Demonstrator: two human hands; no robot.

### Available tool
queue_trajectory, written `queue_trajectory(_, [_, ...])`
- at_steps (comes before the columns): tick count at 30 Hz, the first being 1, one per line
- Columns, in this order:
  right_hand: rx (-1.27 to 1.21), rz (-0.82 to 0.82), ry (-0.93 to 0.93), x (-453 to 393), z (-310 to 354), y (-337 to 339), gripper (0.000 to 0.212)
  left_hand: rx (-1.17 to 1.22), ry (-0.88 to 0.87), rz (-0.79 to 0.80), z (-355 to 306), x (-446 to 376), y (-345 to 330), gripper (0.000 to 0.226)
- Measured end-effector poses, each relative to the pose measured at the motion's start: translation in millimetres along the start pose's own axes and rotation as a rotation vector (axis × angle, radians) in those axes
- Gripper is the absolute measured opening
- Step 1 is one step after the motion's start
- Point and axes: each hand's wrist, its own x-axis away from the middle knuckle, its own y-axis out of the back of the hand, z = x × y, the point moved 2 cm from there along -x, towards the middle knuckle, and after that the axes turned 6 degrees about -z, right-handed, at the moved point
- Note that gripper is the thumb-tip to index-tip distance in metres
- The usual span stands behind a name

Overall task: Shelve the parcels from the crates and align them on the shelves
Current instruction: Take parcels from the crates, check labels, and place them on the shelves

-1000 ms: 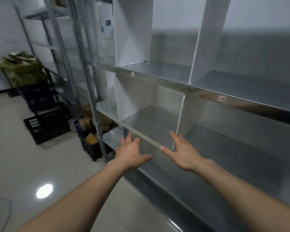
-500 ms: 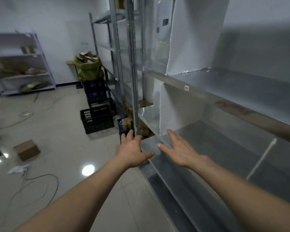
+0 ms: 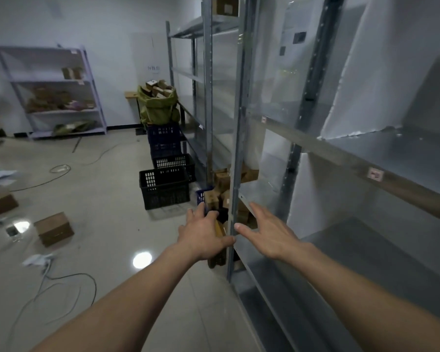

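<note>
Both my hands are stretched out in front of me and hold nothing. My left hand (image 3: 204,234) hovers, fingers relaxed, left of the grey shelf upright (image 3: 235,174). My right hand (image 3: 267,231) is spread flat just right of that upright, above the bare metal shelf (image 3: 366,252). Brown cardboard parcels (image 3: 222,180) are heaped low beyond the upright, some in a small blue crate (image 3: 201,195). A black crate (image 3: 164,186) stands on the floor left of them, with dark blue crates (image 3: 164,139) stacked behind it.
A green sack full of parcels (image 3: 159,102) sits on the blue crates. Loose boxes (image 3: 54,228) and cables (image 3: 61,283) lie on the glossy floor at left. A white rack with parcels (image 3: 54,90) stands against the far wall.
My view has swung left, away from the bare shelves and toward the room, the crates and the parcel heap. Both hands stay outstretched and hold nothing.
</note>
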Motion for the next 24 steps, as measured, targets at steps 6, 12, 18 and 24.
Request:
queue_trajectory(6, [0.005, -0.039, -0.022, -102.4, 49.2, -25.0, 0.089, 0.038, -0.066, 0.01, 61.5, -96.0, 28.5, 0.083])
queue_trajectory(12, [-0.015, -0.054, -0.027, -187.4, 99.7, -48.6, 0.091, 0.012, -0.099, 0.016, 119.0, -173.8, 61.3, 0.087])
queue_trajectory(18, [-0.003, -0.047, 0.003, -271.0, 134.1, -73.1, 0.09, 0.027, -0.093, 0.006, 169.5, -240.4, 79.2, 0.084])
queue_trajectory(24, [-0.045, -0.011, 0.037, -373.5, 151.8, -108.0, 0.09, -0.024, -0.04, 0.01, 214.2, -321.9, 80.5, 0.09])
